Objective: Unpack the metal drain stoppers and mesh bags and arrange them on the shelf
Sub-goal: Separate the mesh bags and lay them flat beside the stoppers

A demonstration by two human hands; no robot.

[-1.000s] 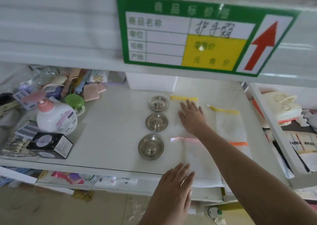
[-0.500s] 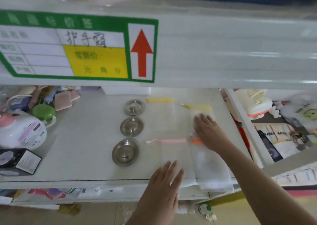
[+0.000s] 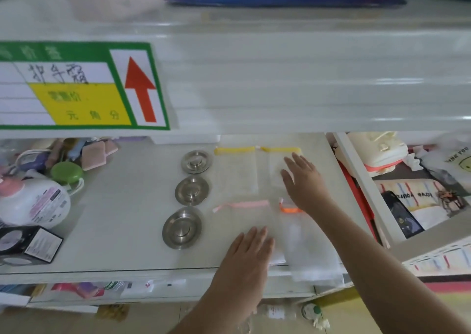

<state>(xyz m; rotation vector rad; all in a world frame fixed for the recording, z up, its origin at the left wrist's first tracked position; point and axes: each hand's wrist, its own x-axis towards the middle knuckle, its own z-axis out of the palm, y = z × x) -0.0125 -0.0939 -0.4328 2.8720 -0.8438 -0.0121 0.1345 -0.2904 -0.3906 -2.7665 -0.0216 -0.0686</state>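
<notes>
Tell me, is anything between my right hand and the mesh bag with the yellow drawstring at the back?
Nothing visible: the right hand lies flat, directly on the rear right yellow-trimmed mesh bag.

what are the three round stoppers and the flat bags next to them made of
Round stoppers: apparently brushed stainless steel, grey with soft reflections. Flat bags: probably fine white synthetic mesh, since the shelf shows through them, with coloured fabric bands.

3 drain stoppers (image 3: 193, 190) sit in a row on the shelf (image 3: 122, 206), with 4 mesh bags (image 3: 237, 178) lying flat just to their right.
</notes>
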